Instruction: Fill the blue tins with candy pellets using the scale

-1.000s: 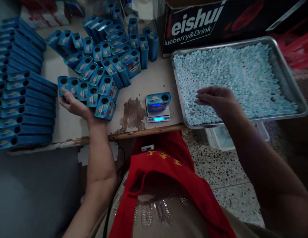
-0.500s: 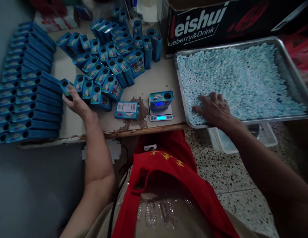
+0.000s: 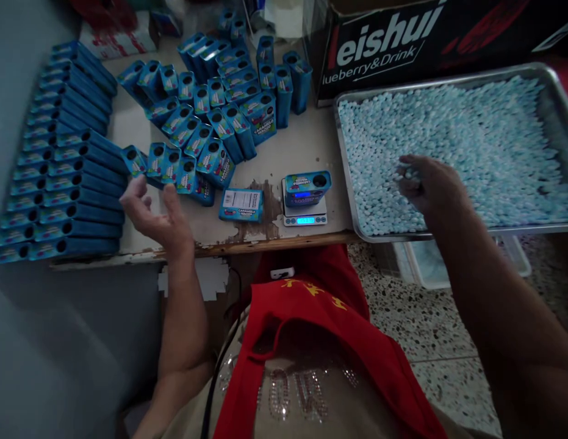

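Note:
My left hand [image 3: 159, 213] is open, palm up with fingers apart, just in front of the standing blue candy boxes [image 3: 172, 163]; nothing shows in it. Over the metal tray [image 3: 349, 177], my right hand [image 3: 430, 183] is closed round some of the small pale blue candies [image 3: 471, 134], a few of which show at its fingers. Between the hands, a blue box with a round hole in its top [image 3: 307, 188] stands on a small digital scale [image 3: 305, 219] with a lit display. Left of it, another blue box [image 3: 241, 204] lies flat with its label up.
Stacked rows of blue boxes [image 3: 77, 201] fill the table's left end. Behind the tray stands a large black carton [image 3: 379, 49]. The table's worn wooden front edge [image 3: 274, 242] runs before me, and a clear plastic container [image 3: 425, 265] sits below the tray.
My left hand has let go of a standing blue box and drawn back towards me, turning palm up. My right hand has closed on candies and risen from the tray's near left part.

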Demonstrator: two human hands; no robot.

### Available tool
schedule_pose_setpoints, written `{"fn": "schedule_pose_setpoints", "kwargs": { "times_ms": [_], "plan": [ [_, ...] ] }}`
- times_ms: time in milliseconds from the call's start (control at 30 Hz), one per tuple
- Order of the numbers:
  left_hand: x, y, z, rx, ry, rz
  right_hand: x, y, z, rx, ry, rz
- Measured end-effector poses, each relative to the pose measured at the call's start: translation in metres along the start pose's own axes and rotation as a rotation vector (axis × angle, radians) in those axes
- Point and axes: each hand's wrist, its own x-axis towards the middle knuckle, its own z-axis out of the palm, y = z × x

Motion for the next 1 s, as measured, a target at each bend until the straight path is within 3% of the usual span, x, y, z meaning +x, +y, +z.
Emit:
{"fn": "schedule_pose_setpoints", "kwargs": {
  "times_ms": [100,200,367,467,567,767,900,1000],
  "plan": [
    [-0.021,0.018,-0.010,-0.005,-0.186,0.280,0.008,-0.023,-0.008,0.236,-0.102,0.207],
    [-0.035,0.029,-0.011,0.021,-0.335,0.304,0.003,-0.045,-0.006,0.371,-0.130,0.332],
    [-0.036,0.033,-0.011,-0.068,-0.320,0.176,-0.023,-0.059,0.009,0.507,-0.144,0.454],
    [-0.030,0.041,-0.007,-0.131,-0.298,0.243,-0.032,-0.062,0.013,0.623,-0.171,0.497],
    [-0.029,0.064,0.003,-0.192,-0.283,0.333,-0.033,-0.068,0.014,0.669,-0.164,0.520],
    [-0.037,0.115,0.027,-0.192,-0.439,0.369,-0.022,-0.058,0.016,0.652,-0.201,0.419],
    [-0.045,0.117,0.027,-0.160,-0.485,0.369,-0.017,-0.034,0.018,0.553,-0.174,0.220],
    [-0.051,0.111,0.024,-0.156,-0.498,0.356,-0.018,-0.022,0.016,0.235,-0.103,0.001]
  ]
}}
